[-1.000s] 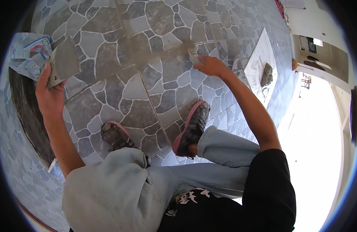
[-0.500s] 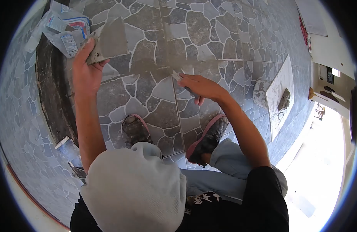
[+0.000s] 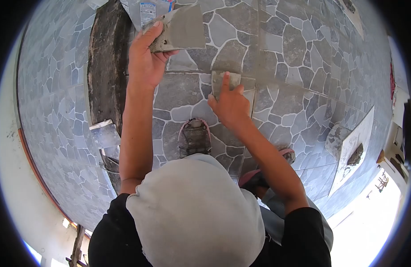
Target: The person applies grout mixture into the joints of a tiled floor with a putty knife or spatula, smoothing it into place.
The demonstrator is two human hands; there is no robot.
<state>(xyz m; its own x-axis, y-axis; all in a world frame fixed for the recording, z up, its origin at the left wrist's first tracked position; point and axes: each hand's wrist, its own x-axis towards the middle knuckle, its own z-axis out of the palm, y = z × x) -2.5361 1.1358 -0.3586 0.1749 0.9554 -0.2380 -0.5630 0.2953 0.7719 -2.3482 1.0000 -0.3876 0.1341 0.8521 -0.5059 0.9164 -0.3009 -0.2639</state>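
Note:
My left hand (image 3: 146, 58) grips the edge of a flat, cement-smeared plate (image 3: 183, 30) at the upper middle, thumb on top and fingers underneath. Lower and to the right, my right hand (image 3: 232, 101) holds a small, thin, greyish scraper (image 3: 219, 83) flat against the tiled floor (image 3: 178, 91), its index finger stretched along the top. Greyish residue lies along the tile joint beside the scraper.
A dark, worn wooden plank (image 3: 106, 66) lies at the left, with a plastic bag (image 3: 145, 12) beyond it and a small tile piece (image 3: 105, 135) near its lower end. A white board (image 3: 353, 153) bearing a grey lump stands at the right. My shoe (image 3: 194, 139) is below my hands.
The view has shifted, so the floor objects appear farther right. My right hand has moved left toward the plate, and the scraper now lies flat on the floor. My left hand still grips the plate.

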